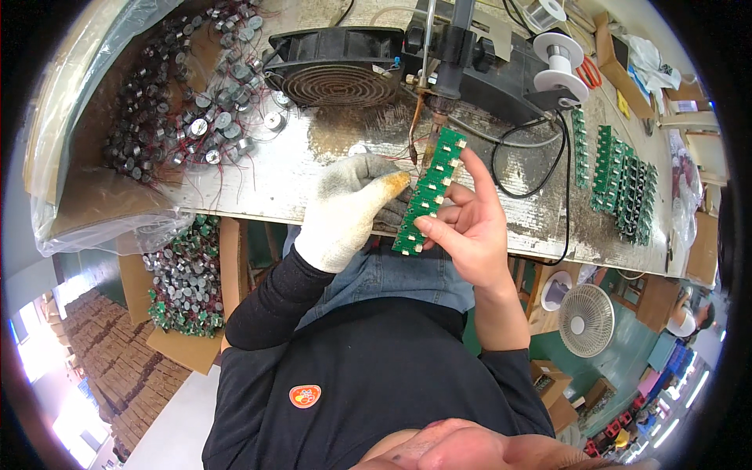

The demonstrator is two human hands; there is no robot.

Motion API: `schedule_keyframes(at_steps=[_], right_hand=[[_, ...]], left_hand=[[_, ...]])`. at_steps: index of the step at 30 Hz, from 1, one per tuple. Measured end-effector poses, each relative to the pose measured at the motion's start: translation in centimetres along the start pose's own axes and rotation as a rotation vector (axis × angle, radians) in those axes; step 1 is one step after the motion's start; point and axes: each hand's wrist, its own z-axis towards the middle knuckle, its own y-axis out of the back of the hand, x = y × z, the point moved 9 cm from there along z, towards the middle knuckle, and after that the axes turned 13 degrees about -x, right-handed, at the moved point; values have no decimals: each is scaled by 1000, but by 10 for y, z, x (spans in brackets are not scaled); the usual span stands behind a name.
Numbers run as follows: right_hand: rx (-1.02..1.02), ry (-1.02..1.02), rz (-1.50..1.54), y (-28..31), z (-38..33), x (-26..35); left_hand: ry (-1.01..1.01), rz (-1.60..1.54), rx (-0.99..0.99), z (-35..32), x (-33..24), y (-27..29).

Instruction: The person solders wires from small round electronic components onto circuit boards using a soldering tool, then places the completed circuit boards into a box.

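A long green circuit board strip (pixel 429 193) with small pale connectors along its edge is tilted over the front of the worktable. My bare right hand (pixel 475 227) grips it, thumb on the near face and index finger stretched along the upper edge. On my left hand (pixel 341 210) is a whitish glove, with a yellow-brown stained thumb close to the strip's left edge. Its fingers are curled, and whatever they may pinch is hidden. Just above the strip's upper end, a soldering tip (pixel 413 145) points downward from a soldering machine (pixel 453 59).
Small round motors with red wires (pixel 204 117) heap at the left. A black fan (pixel 337 74) stands behind. White solder spools (pixel 559 63) and a looping black cable (pixel 567 204) are to the right, beyond them more green board strips (pixel 619 180). Below, a carton (pixel 233 262) holds motors.
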Motion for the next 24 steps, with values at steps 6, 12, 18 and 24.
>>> schedule_keyframes(at_steps=[6, 12, 18, 24], right_hand=[[-6, 2, -6, 0, 0, 0], [-10, -14, -12, 4, -5, -9], [-8, -19, 11, 5, -6, -9], [15, -19, -8, 2, -7, -10]], left_hand=[[-5, -4, 13, 0, 1, 0], [38, 29, -16, -2, 9, 3], [7, 41, -31, -1, 6, 3], [2, 68, -47, 1, 8, 5]])
